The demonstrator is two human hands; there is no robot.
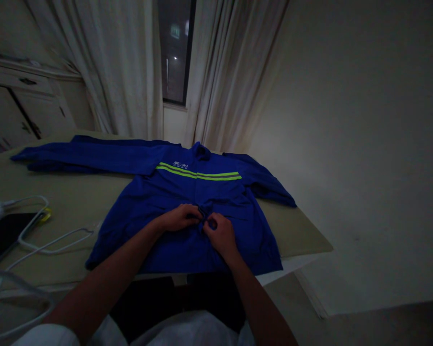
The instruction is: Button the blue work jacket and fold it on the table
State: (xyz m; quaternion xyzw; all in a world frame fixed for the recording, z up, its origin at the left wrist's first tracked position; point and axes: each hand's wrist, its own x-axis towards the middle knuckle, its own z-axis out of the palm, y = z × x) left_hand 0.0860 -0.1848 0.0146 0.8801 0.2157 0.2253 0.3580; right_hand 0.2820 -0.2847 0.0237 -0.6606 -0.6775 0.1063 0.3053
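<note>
Near the table [305,235] edge, left hand [180,217] and right hand [222,235] pinch the jacket [166,192], table open to its right.

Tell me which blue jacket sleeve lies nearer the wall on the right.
The right sleeve: it slants toward the right end of the table, beside that wall, whereas the left sleeve stretches out toward the cabinet.

Single head-worn view, facing forward and down, near the table [75,204]
</note>
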